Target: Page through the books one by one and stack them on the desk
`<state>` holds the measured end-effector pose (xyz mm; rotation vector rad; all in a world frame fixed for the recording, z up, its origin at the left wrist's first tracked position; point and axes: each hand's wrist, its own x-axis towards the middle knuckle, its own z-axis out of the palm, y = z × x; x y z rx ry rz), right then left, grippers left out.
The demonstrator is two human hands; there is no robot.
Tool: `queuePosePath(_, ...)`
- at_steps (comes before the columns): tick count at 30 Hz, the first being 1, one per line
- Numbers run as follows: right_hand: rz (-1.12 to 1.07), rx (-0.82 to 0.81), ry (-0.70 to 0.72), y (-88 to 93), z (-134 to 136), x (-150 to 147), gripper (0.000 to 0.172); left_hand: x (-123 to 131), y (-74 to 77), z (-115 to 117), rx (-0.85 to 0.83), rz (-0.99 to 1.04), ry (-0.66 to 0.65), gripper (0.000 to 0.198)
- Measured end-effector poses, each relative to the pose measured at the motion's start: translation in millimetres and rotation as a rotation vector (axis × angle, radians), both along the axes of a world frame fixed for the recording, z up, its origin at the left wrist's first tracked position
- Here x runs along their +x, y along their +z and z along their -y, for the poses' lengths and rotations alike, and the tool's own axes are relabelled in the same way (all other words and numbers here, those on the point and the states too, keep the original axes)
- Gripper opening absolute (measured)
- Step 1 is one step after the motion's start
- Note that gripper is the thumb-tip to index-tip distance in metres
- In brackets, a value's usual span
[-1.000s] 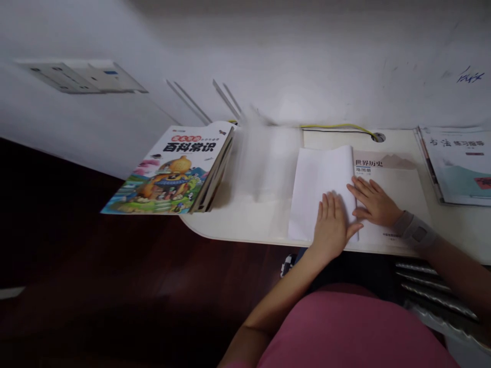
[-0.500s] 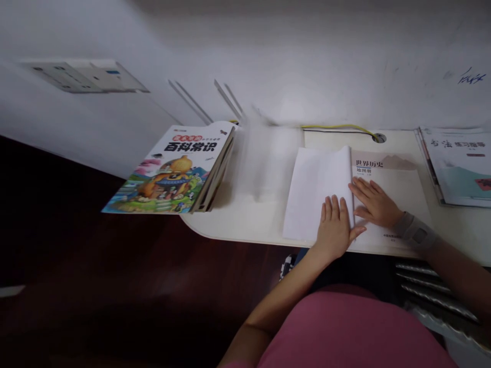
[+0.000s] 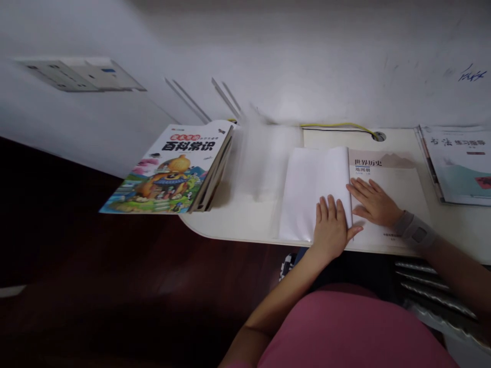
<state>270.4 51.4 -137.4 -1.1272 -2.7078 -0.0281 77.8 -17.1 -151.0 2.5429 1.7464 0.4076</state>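
A thin book [image 3: 399, 189] with a pale cover and Chinese print lies on the desk in front of me. To its left spreads a white paper sheet [image 3: 305, 189], meeting the book along a raised fold. My left hand [image 3: 330, 225] rests flat on the sheet's lower right part, fingers stretched and thumb reaching over the fold. Flat on the book's cover, close to the fold, lies my right hand [image 3: 375, 203] with its fingers spread; a grey band is on that wrist. Neither hand grips anything.
At the left end of the white desk [image 3: 226, 225], a stack of books [image 3: 169, 168] overhangs the edge. More books [image 3: 460, 163] lie at the right. A yellow cable [image 3: 333, 125] runs along the wall into a desk hole. A wall socket [image 3: 80, 74] is upper left.
My left hand has slid slightly left over the white sheet, whose left edge now lies a little farther left. My right hand stays on the cover.
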Motion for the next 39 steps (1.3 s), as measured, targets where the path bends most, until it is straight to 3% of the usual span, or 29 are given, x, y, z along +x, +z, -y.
queuePosePath(6,0.016,0.009,-0.008,1.3,0,-1,0.068,-6,2.9,-4,0.006,-0.025,0.028,0.089)
queuePosePath(22,0.018,0.001,0.006,3.1,0,0,0.064,-14,5.4,10,-0.006,-0.045,0.009,0.095)
queuePosePath(33,0.06,0.016,-0.021,1.6,1,-3,0.066,-19,21.7,11,-0.018,-0.133,0.036,0.093)
queuePosePath(39,0.092,0.007,0.013,2.4,2,-2,0.063,-24,21.2,20,-0.019,-0.152,0.04,0.085)
